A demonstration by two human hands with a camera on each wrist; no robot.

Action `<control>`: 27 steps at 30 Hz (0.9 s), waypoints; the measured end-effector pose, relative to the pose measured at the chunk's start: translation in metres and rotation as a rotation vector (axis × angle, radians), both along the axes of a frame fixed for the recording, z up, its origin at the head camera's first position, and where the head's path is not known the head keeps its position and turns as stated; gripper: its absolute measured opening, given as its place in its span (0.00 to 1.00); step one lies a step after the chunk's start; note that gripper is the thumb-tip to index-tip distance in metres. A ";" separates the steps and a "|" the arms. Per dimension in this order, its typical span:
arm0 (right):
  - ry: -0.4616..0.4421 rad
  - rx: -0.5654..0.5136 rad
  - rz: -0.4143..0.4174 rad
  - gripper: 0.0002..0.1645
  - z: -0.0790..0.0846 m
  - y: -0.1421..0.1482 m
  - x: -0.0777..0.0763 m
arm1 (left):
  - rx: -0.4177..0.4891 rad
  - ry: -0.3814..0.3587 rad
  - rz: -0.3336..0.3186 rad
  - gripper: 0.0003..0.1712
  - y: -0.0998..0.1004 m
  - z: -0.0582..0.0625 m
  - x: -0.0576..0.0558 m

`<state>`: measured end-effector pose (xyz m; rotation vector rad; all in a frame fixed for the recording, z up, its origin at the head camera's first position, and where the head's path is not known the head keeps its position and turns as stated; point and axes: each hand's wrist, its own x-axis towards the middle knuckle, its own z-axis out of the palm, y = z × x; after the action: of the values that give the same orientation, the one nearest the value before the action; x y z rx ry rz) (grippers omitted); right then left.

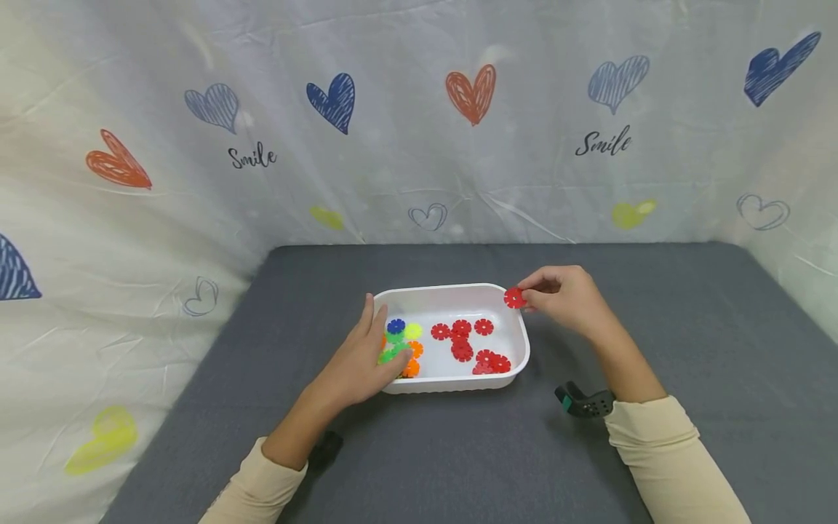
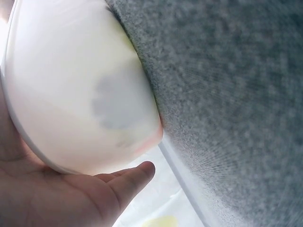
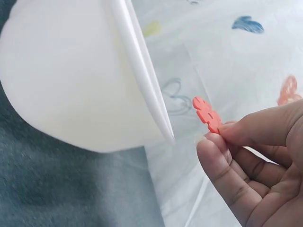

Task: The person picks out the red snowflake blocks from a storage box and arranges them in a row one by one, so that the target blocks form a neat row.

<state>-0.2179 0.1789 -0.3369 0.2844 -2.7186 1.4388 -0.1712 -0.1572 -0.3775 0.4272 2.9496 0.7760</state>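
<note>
A white plastic tray [image 1: 452,385] with rounded corners holds red notched discs [image 1: 462,350] on its right side and green, orange, yellow and blue ones [image 1: 396,326] on its left. My left hand [image 1: 356,360] grips the tray's left end, the thumb over the near rim and the fingers along the end wall. Between thumb and fingertips, my right hand [image 1: 568,302] pinches a red notched disc [image 1: 514,298] at the tray's far right corner. That disc shows nearly edge-on in the right wrist view, beside the rim. Some left-side discs are hidden behind my left hand.
The tray stands on a dark grey cloth-covered table [image 1: 458,451]. Behind it hangs a pale curtain [image 1: 406,145] printed with hearts and the word Smile. A black wrist device [image 1: 584,402] sits at my right wrist.
</note>
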 end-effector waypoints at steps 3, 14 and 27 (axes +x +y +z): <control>-0.007 0.026 -0.028 0.10 0.001 0.005 -0.002 | -0.003 0.009 -0.001 0.54 -0.001 0.000 0.000; -0.017 0.152 -0.070 0.11 -0.005 0.022 -0.008 | -0.001 0.019 -0.002 0.52 -0.001 0.001 0.000; -0.115 0.153 -0.019 0.09 -0.042 0.026 -0.023 | -0.012 0.015 0.001 0.51 -0.001 -0.002 0.000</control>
<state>-0.2414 0.2044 -0.3791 0.1866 -2.9208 1.2829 -0.1707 -0.1578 -0.3790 0.4322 2.9672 0.7582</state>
